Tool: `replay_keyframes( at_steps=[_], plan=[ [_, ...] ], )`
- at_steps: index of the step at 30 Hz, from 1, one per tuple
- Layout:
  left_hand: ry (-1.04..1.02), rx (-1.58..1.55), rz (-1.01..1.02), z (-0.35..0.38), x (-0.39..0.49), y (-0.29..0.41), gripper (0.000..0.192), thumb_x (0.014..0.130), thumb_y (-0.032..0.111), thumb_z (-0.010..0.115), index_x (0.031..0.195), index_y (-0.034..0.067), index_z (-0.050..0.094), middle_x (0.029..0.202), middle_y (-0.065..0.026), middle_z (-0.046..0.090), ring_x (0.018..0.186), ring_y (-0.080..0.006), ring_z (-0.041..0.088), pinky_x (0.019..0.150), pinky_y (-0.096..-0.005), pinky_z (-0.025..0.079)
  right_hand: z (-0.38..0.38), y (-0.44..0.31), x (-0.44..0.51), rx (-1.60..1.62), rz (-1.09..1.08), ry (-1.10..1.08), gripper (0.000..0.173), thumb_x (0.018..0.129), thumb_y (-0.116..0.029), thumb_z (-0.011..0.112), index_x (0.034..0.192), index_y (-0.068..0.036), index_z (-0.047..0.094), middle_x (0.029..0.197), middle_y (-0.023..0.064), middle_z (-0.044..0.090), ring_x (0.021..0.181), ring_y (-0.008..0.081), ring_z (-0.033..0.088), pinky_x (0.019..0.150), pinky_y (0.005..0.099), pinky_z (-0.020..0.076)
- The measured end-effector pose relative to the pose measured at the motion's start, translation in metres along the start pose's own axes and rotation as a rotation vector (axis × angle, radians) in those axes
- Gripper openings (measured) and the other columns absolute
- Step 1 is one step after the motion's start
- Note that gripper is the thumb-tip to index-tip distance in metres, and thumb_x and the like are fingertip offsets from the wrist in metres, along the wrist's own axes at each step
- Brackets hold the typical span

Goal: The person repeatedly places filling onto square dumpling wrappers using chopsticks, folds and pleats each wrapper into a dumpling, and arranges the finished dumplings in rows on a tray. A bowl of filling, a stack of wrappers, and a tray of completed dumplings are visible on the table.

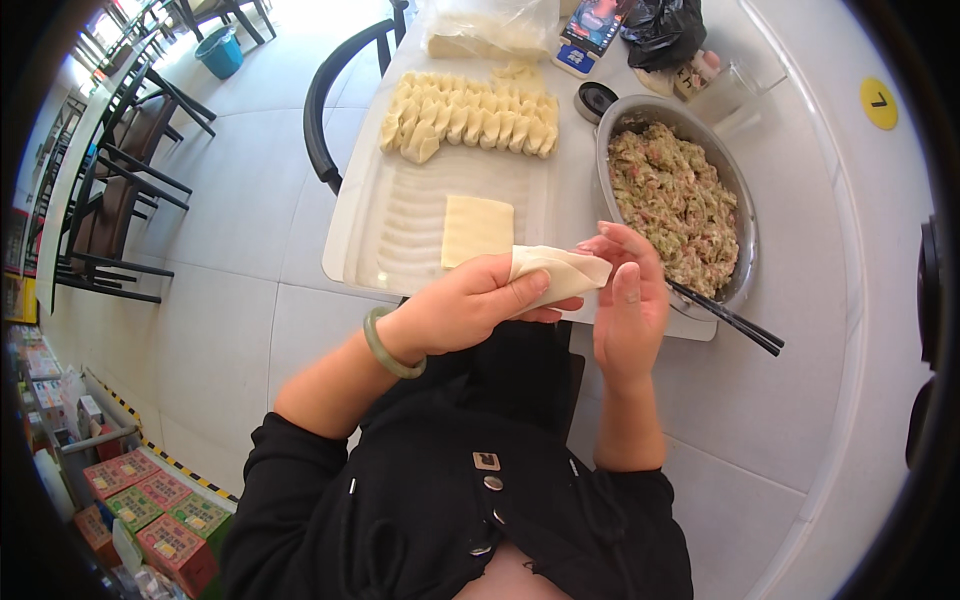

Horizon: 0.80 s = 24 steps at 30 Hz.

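Observation:
My left hand (pixel 476 300) pinches a folded wonton wrapper (pixel 559 271) between thumb and fingers, just over the table's front edge. Any filling inside the wrapper is hidden. Close by its right end is my right hand (pixel 634 300), fingers apart and palm turned toward it; whether a fingertip touches the dough I cannot tell. Square pale wrappers (pixel 480 231) lie on a clear plastic tray (pixel 409 259) beyond my left hand. Tight rows of folded wontons (pixel 472 116) fill the tray's far part. Behind my right hand stands a metal bowl (pixel 742 274) of minced filling (pixel 671 199).
Black chopsticks (pixel 727 319) jut from the bowl past the table edge. At the back are a bag of dough wrappers (pixel 491 37), a propped phone (pixel 589 37), a black lid (pixel 595 99), a black plastic bag (pixel 664 34) and a clear cup (pixel 724 94). A chair (pixel 319 105) stands left.

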<state>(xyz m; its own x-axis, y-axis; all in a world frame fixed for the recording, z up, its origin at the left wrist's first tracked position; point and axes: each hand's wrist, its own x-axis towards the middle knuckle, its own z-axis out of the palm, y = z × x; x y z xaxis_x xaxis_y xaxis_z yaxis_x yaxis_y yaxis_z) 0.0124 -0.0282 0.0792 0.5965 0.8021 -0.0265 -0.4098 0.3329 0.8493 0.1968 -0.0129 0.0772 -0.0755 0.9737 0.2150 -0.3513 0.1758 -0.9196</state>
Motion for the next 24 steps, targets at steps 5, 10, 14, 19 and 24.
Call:
replay_keyframes(
  at_steps=[5,10,14,19,24],
  plan=[
    [0.159,0.116,0.172,0.002,0.007,-0.012,0.040,0.103,0.019,0.037,0.136,-0.004,0.043,0.126,-0.0107,0.056,0.108,-0.0171,0.059,0.092,-0.0312,0.050,0.001,0.014,-0.004,-0.318,-0.040,-0.021,0.016,0.085,-0.002,0.067,0.100,-0.001,0.063,0.090,0.0070,0.064,0.084,0.0182,0.062,0.075,0.0290,0.0486],
    [0.340,0.240,0.166,-0.001,0.014,-0.022,0.025,0.102,0.015,0.040,0.117,0.000,0.054,0.100,-0.0047,0.062,0.083,-0.0096,0.059,0.070,-0.0250,0.050,0.008,0.010,0.002,-0.952,-0.735,-0.120,0.022,0.072,0.005,0.072,0.092,-0.004,0.065,0.077,0.0099,0.060,0.066,0.0270,0.059,0.059,0.0287,0.0464],
    [0.470,0.829,0.398,-0.009,0.015,-0.032,0.011,0.096,0.009,0.051,0.103,0.002,0.055,0.088,-0.0015,0.062,0.076,-0.0071,0.056,0.064,-0.0219,0.046,0.014,0.005,-0.004,-0.467,-0.093,-0.093,0.019,0.080,0.003,0.069,0.097,-0.003,0.067,0.080,0.0035,0.061,0.068,0.0147,0.059,0.061,0.0248,0.0467],
    [0.390,0.237,0.223,-0.012,0.007,-0.024,0.015,0.090,0.007,0.062,0.103,0.001,0.055,0.095,-0.0043,0.061,0.087,-0.0133,0.062,0.076,-0.0265,0.050,-0.009,0.007,0.003,-0.099,0.190,-0.162,0.024,0.086,0.002,0.065,0.109,0.002,0.062,0.093,0.0036,0.061,0.073,0.0077,0.055,0.062,0.0205,0.0450],
    [0.295,-0.200,0.347,-0.009,0.007,-0.027,0.016,0.089,-0.001,0.058,0.104,0.002,0.054,0.100,-0.0069,0.062,0.090,-0.0128,0.061,0.076,-0.0259,0.051,0.003,0.000,-0.001,-0.156,0.182,-0.165,0.017,0.082,0.008,0.063,0.097,-0.001,0.066,0.095,0.0055,0.058,0.072,0.0101,0.054,0.060,0.0213,0.0435]
  ],
)
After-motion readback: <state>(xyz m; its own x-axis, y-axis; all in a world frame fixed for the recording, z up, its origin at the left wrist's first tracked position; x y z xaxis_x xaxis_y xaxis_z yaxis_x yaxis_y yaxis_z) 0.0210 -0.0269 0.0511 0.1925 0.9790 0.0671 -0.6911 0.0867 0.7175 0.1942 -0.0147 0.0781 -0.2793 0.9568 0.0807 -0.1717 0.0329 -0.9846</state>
